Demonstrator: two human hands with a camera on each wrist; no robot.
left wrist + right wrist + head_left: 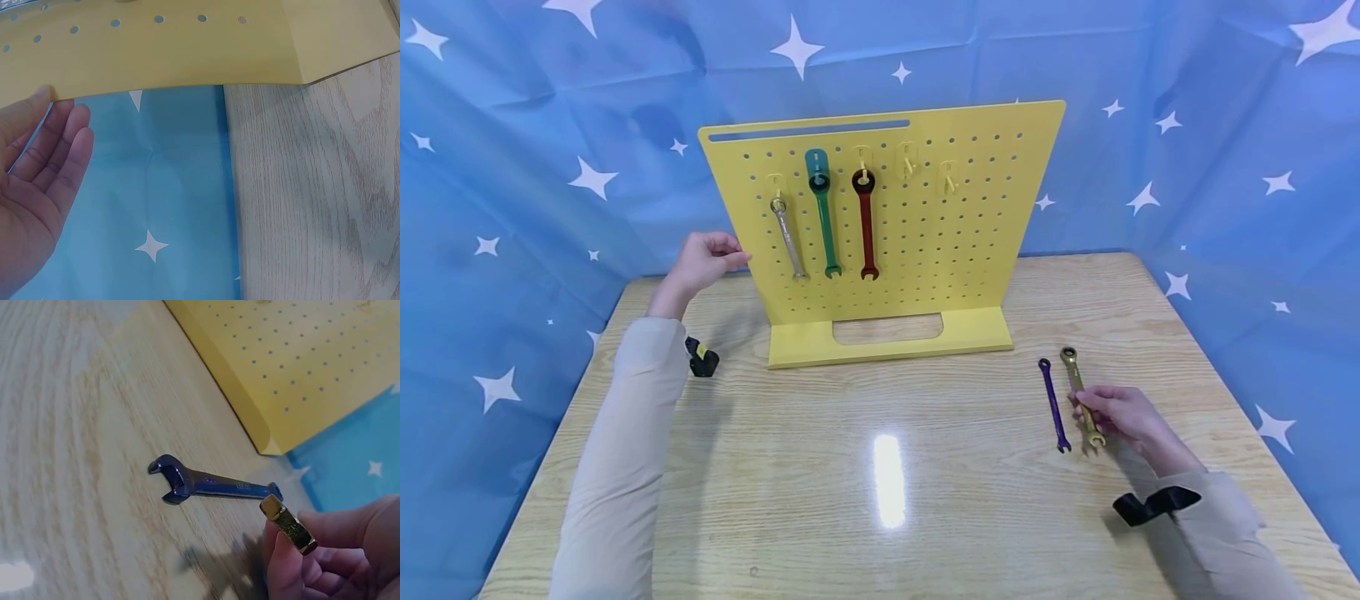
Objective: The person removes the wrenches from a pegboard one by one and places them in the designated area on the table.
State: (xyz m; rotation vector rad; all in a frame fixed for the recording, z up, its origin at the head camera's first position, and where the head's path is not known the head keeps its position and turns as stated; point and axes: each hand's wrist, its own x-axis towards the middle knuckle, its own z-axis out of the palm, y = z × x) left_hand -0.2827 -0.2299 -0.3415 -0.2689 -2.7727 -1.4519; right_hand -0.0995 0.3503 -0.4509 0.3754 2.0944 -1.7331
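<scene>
My left hand (703,260) pinches the left edge of the yellow pegboard (925,250), thumb on the front and fingers behind, as the left wrist view shows. On the board's pegs hang a silver wrench (787,240), a green wrench (826,225) and a dark red wrench (867,225). At the right of the table, my right hand (1123,415) holds a gold wrench (1072,372) between thumb and fingers; the right wrist view sees it end-on. Just left of it lies a purple wrench (1053,404), its open jaw toward me.
Two bare hooks, an upper hook (907,162) and a lower hook (950,179), sit on the board's right half. A small black object (702,358) with a yellow patch shows beside my left sleeve. Behind the wooden table (797,467) hangs a blue cloth (1120,75) with white stars.
</scene>
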